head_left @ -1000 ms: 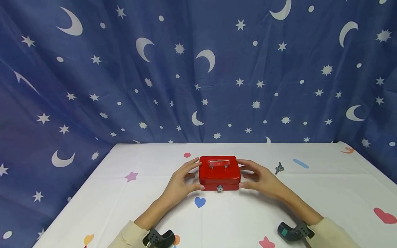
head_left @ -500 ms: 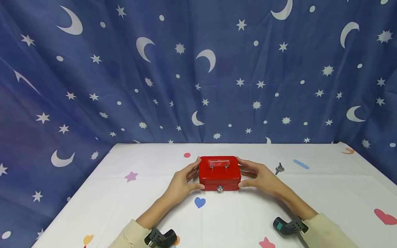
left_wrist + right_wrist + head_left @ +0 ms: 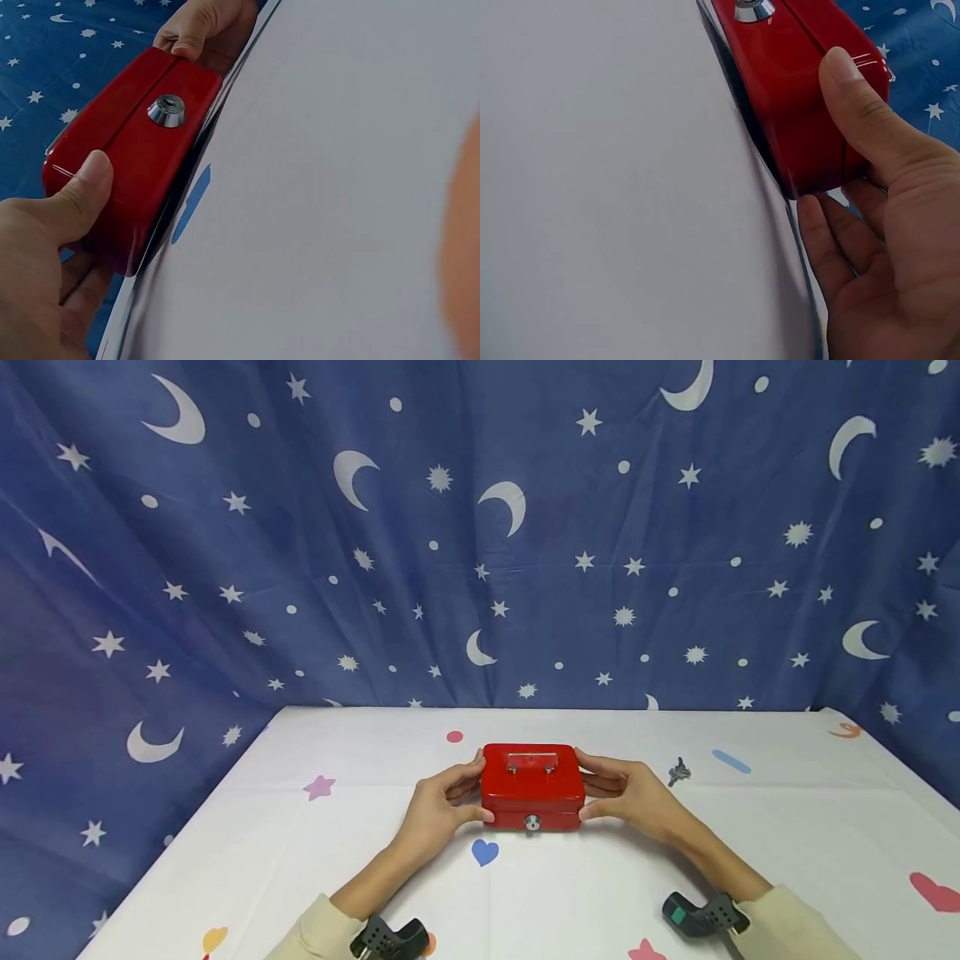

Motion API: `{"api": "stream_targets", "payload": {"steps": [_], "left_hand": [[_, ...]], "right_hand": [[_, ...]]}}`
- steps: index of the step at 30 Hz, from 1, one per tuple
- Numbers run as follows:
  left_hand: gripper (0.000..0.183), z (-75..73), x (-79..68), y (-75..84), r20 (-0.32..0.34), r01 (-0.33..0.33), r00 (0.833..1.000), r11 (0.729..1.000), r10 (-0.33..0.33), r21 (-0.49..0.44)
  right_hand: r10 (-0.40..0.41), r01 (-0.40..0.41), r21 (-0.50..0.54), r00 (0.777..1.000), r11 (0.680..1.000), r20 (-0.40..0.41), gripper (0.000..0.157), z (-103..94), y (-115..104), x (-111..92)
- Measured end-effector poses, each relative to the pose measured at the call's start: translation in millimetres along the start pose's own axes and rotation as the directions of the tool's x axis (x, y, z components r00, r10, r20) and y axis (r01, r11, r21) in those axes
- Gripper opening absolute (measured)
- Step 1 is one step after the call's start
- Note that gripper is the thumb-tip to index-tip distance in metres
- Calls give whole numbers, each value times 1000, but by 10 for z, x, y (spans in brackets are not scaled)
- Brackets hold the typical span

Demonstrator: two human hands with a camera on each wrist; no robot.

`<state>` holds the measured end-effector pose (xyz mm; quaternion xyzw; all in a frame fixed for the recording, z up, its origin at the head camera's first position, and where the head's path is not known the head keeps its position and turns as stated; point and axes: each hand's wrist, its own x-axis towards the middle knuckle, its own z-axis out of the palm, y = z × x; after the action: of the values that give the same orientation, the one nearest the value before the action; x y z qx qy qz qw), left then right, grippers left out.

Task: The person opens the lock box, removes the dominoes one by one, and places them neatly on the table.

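A red metal cash box (image 3: 532, 788) with a wire handle on its lid and a silver round lock (image 3: 167, 110) on its front stands at the middle of the white table. My left hand (image 3: 438, 806) grips its left end, the thumb on the front face and the fingers round the side and back. At the other end my right hand (image 3: 637, 797) grips it the same way, its thumb (image 3: 847, 79) pressed to the front corner. A dark band shows under the box's lower edge in both wrist views. The lid is closed.
A small bunch of keys (image 3: 678, 772) lies on the table to the right of the right hand. The white tablecloth (image 3: 555, 893) carries printed hearts and stars. A blue curtain (image 3: 420, 527) with moons and stars hangs behind the table.
Both hands' fingers have closed in round the box's ends. The box now sits slightly lower in the head view, a little nearer to me, with both hands on it. The keys stay put.
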<state>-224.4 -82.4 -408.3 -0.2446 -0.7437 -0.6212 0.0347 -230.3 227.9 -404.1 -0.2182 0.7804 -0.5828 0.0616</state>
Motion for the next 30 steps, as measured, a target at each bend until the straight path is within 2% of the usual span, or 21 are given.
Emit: {"api": "stream_targets", "payload": {"steps": [8, 17, 22, 24, 30], "left_hand": [[63, 13, -7, 14, -7, 30, 1000, 994, -31, -110], [62, -12, 18, 9, -36, -41, 999, 996, 39, -73], [61, -8, 31, 35, -53, -9, 999, 998, 5, -67], [60, -4, 25, 71, -58, 6, 998, 998, -10, -68], [57, 3, -36, 323, -57, 13, 998, 998, -17, -59]], "right_hand": [[24, -23, 33, 999, 999, -32, 79, 3, -40, -40], [-4, 4, -11, 999, 1000, -36, 73, 32, -66, -17], [-4, 4, -7, 1000, 1000, -31, 70, 33, -87, -12], [-8, 7, -2, 1000, 1000, -28, 69, 36, -95, -17], [-10, 10, 12, 1000, 1000, -30, 67, 50, -102, -24]]}}
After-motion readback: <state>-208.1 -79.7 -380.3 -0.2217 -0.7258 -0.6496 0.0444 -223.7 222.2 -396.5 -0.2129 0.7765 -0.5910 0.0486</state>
